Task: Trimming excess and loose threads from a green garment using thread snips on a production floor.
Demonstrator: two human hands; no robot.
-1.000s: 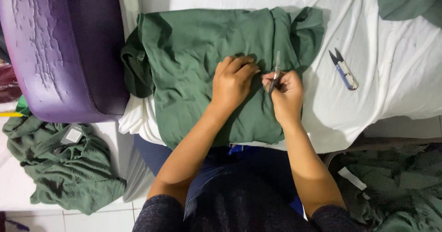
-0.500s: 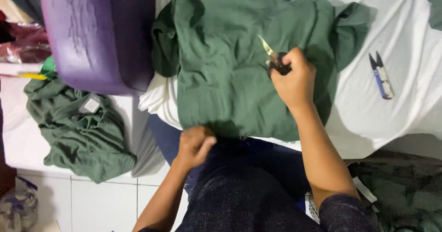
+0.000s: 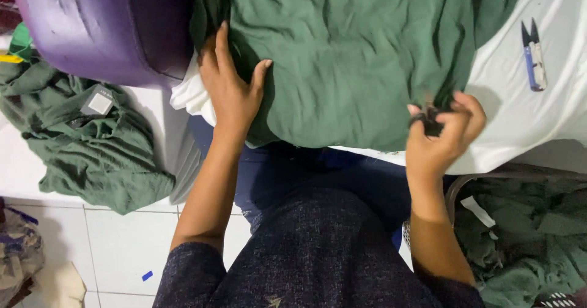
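Note:
A green garment (image 3: 354,57) lies spread on a table covered with white cloth (image 3: 520,124). My left hand (image 3: 229,94) rests flat on the garment's left edge, fingers apart and pointing away from me. At the garment's lower right edge my right hand (image 3: 440,137) is closed around a small pair of dark-handled scissors (image 3: 431,121). Its fingers mostly hide them, and the blades do not show.
Blue-and-white thread snips (image 3: 534,57) lie on the white cloth at the right. A purple padded seat (image 3: 104,26) stands at the upper left. A heap of green garments (image 3: 92,149) lies on the tiled floor at the left. A basket of green clothes (image 3: 526,234) is at the lower right.
My left hand came up from my lap onto the garment's left edge. My right hand, still holding the scissors, dropped from the garment's middle to its lower right edge.

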